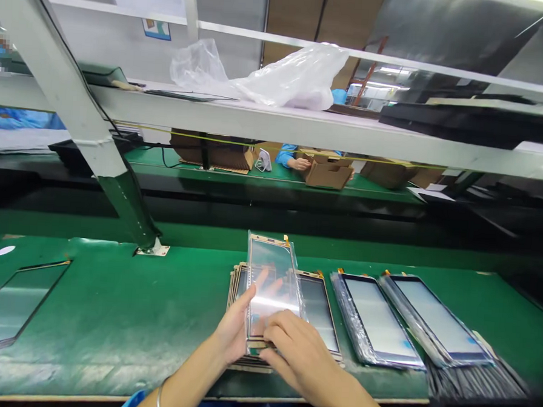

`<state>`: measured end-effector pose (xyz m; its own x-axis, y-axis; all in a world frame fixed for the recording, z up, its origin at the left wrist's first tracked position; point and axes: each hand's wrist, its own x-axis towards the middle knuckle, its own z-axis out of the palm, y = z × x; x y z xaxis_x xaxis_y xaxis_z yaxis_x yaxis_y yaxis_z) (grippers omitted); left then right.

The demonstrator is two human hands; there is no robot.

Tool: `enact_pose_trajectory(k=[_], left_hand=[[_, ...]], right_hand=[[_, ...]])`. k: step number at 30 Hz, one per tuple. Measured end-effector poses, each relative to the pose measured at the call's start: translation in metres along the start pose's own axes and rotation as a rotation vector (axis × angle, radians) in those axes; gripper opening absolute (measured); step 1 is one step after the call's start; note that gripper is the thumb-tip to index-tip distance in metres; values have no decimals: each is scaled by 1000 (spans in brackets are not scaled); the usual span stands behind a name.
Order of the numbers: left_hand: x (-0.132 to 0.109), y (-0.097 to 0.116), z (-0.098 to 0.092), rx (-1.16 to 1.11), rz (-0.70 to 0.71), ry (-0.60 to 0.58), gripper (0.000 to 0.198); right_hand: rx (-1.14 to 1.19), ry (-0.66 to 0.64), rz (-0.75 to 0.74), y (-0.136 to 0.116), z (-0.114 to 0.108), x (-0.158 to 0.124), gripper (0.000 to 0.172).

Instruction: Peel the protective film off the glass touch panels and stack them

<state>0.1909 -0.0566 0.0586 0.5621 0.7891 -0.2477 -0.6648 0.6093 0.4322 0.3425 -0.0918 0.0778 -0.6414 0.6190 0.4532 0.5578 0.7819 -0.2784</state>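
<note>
My left hand (pixel 238 323) grips a clear glass touch panel (pixel 273 258) from its left side, thumb along the edge and fingers behind, visible through it. The panel is tilted up, with a thin patterned border and a small orange tab on top. At its lower edge, my right hand (pixel 302 354) is closed, fingertips bent onto the panel; whether they pinch film there I cannot tell. Beneath both hands lies a stack of similar panels (pixel 235 286), with another dark-bordered panel (pixel 318 309) to its right.
Two piles of film-wrapped panels (pixel 375 318) (pixel 443 316) lie to the right on the green bench (pixel 156 319). One flat panel (pixel 15 305) is at far left. A slanted post (pixel 113 177) meets the bench. Across the shelf, a person's hand (pixel 299 163) holds a cardboard box (pixel 327 173).
</note>
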Motion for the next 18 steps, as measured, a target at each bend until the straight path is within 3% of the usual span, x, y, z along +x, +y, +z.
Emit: enact_pose_trajectory(k=[4, 11, 18], left_hand=[[-5, 1, 0, 133, -84, 88, 56], [-4, 2, 2, -65, 42, 103, 51], [3, 2, -4, -58, 108, 179, 50]], right_hand=[[-37, -9, -33, -1, 1, 2, 19], [-201, 16, -106, -12, 6, 3, 14], [-334, 65, -129, -12, 6, 5, 23]])
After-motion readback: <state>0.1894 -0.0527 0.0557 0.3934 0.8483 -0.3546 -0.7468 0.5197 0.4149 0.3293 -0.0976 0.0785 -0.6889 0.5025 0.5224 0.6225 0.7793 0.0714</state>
